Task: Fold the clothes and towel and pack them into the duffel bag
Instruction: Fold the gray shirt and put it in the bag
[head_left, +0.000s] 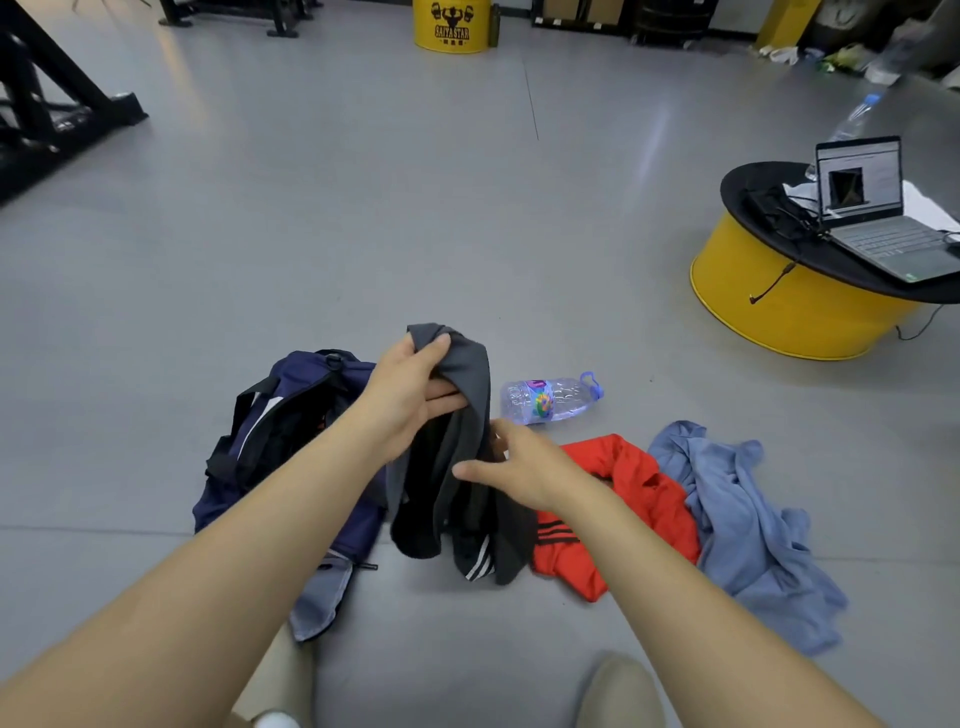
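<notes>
From the head camera I see a smooth grey floor (311, 234) in a gym-like room. A black metal frame (52, 104) stands far left and a yellow drum (452, 26) with a printed logo stands at the back. At right is a low round yellow table (779, 301) with a black top, and an open laptop (878, 208) sits on it.

I count 3 pieces of cloth, 1 bag, 2 bottles and 1 laptop.

The navy duffel bag (291, 415) lies on the floor, left of centre, partly under my left forearm. My left hand (410, 400) has its fingers curled round the top of a dark grey garment (457, 509) and holds it up, so the lower end with white stripes hangs to the floor just beside the bag. My right hand (524, 462) is against the middle of that garment with the thumb stretched out. It is blurred, and I cannot tell whether it pinches the cloth.

A red garment (639, 493) lies crumpled to the right, touching a light blue cloth (748, 519) further right.

1 clear water bottle (550, 397) lies on its side behind the clothes. The 2nd bottle (857, 117) stands behind the laptop.
</notes>
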